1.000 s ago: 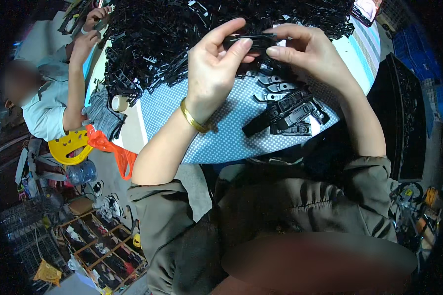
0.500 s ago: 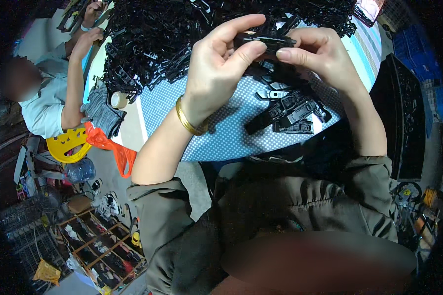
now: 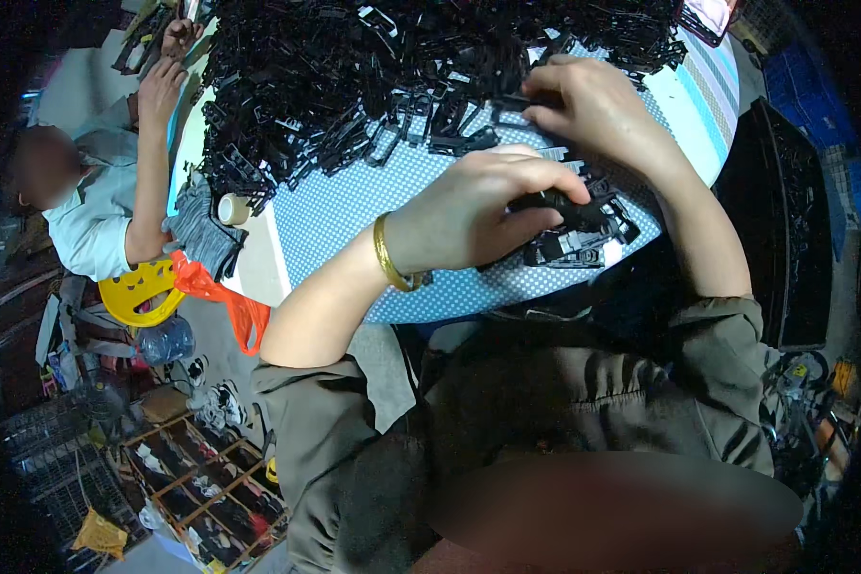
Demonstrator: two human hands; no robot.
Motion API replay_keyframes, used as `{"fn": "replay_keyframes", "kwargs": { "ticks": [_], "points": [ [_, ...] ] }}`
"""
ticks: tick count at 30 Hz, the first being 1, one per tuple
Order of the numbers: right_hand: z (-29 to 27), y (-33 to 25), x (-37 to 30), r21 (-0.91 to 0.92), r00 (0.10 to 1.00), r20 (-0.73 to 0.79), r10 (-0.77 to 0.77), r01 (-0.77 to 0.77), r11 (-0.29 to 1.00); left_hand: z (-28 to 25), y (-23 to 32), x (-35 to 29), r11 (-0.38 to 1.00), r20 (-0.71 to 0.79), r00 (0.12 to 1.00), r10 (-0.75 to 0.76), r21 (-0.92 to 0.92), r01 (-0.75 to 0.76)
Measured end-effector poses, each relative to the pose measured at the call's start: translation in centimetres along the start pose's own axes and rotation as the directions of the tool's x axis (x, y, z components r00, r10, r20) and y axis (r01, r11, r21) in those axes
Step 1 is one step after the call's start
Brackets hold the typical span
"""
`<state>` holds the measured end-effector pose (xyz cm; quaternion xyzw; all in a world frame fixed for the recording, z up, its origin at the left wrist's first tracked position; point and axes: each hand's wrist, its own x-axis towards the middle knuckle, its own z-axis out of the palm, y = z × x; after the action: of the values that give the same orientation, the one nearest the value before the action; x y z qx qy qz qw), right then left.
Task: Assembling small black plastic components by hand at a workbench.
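My left hand (image 3: 483, 206), a gold bangle at its wrist, is low over a small group of black plastic parts (image 3: 584, 247) near the table's front edge. Its thumb and fingers close round a dark plastic part (image 3: 543, 201), mostly hidden by the hand. Farther off and to the right, my right hand (image 3: 598, 105) reaches to the near edge of a big heap of black plastic parts (image 3: 354, 77). Thumb and fingertips pinch at a black plastic part (image 3: 509, 105) there; the fingertips partly hide it.
The table has a blue dotted cover (image 3: 344, 201). At its left lie a roll of tape (image 3: 231, 209), a grey cloth (image 3: 201, 222) and a red plastic bag (image 3: 225, 297). Another person (image 3: 100, 206) sits at the left by a yellow stool (image 3: 139, 292). A dark panel (image 3: 784, 230) stands at right.
Both hands held one black part together above the table; now they are apart. My left hand has come down toward the small group, while the right has moved slightly to the heap's edge.
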<state>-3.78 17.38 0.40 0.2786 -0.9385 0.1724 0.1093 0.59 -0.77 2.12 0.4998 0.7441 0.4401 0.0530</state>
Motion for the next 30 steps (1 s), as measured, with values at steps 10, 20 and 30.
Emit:
{"fn": "replay_keyframes", "kwargs": {
  "ticks": [10, 20, 30],
  "points": [
    [-1.2, 3.9, -0.4, 0.064, 0.991, -0.083, 0.103, -0.098, 0.993, -1.3, -1.8, 0.1, 0.979, -0.151, 0.975, -0.166, -0.146, 0.144],
    [-2.4, 3.8, -0.5, 0.031, 0.992, 0.051, 0.111, -0.113, 0.993, -3.4, -6.1, 7.6, 0.525, 0.011, 0.940, 0.341, 0.827, -0.200],
    [-1.8, 5.8, -1.3, 0.376, 0.978, -0.143, 0.152, -0.088, 0.922, -3.9, -3.5, 8.1, 0.834, -0.377, 0.908, 0.183, 0.548, 0.059]
  ]
}}
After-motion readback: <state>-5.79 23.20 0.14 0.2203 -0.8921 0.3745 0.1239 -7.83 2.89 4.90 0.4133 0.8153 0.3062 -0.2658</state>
